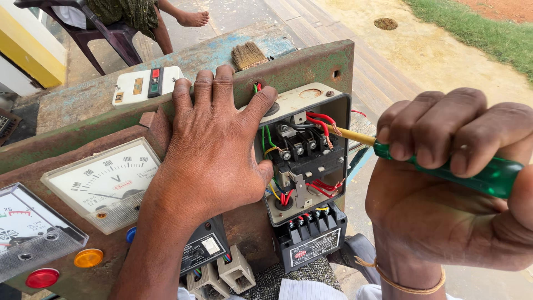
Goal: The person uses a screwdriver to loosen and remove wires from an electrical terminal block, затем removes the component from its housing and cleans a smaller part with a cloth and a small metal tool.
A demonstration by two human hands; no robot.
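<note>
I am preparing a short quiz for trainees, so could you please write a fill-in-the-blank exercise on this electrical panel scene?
1. The right hand grips a screwdriver whose handle is ____ in colour.
2. The screwdriver's tip reaches into the open switch box, among its red and green ____.
3. The left hand lies flat on the rusty metal panel, with its ____ at the box's upper left corner.
4. A ____ with pale bristles lies behind the panel's top edge.

Missing words: green; wires; thumb; brush

Bright, even daylight, approx. overcast; shadows soft, faint. Sunlit ground [444,55] toward 1 o'clock near overexposed. Mild glare on meter glass [105,180] at 9 o'clock. Centre sharp; right hand [444,183] at 3 o'clock slightly soft. Wide-angle stretch at edges.
</note>
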